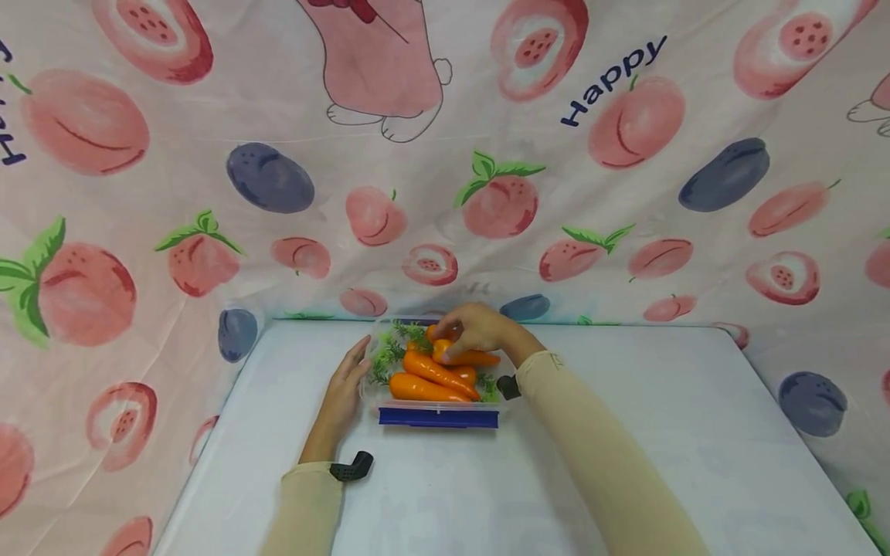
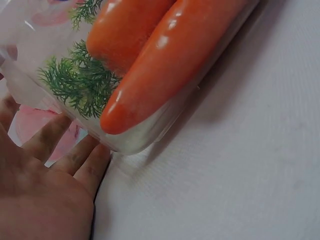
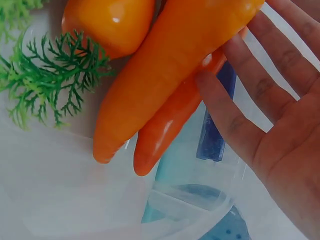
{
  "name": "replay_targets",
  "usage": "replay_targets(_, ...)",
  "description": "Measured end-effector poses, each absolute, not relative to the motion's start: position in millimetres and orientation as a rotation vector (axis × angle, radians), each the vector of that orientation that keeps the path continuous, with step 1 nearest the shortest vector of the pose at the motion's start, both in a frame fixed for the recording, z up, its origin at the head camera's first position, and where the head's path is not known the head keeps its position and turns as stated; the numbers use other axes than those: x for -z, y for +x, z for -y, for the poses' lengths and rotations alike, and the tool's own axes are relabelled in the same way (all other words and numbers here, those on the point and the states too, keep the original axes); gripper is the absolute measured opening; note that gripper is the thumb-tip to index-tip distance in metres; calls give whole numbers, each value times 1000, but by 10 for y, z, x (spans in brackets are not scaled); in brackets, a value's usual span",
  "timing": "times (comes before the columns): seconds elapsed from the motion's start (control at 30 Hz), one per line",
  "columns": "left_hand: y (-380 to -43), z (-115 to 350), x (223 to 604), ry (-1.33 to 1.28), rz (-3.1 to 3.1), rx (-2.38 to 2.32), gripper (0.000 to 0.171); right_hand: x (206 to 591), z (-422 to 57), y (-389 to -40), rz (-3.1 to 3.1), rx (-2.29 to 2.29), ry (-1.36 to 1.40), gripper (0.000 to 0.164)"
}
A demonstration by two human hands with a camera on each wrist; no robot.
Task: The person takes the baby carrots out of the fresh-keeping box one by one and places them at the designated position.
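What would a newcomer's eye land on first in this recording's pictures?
Probably the glossy orange tapered carrots, heaped with feathery green sprigs in a clear plastic box near the far edge of a white tabletop. Next, the pale cloth printed with pink and dark-blue fruit, hanging behind the tabletop. The person's bare right-hand grip is on the heap, at its far side, while the bare left-hand grip touches the box's left side.

Carrots [image 1: 426,388] smooth, glossy; box [image 2: 131,145] clear plastic; sleeves [image 1: 603,455] cloth.

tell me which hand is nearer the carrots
Right. The right hand pinches a carrot at the back of the clear box; the left hand is outside, at its left wall.
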State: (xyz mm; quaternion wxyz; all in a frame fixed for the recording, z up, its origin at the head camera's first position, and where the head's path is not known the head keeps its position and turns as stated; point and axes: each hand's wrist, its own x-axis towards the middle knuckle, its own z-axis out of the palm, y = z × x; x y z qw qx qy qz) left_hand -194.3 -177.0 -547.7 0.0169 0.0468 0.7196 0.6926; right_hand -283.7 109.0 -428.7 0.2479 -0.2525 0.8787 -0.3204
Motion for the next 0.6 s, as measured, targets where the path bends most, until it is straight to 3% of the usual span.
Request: replay_targets(0.6,-1939,1790,5497,177,-2248,-2138,51,4329,-1080,-2881,-2385,817,-625,44)
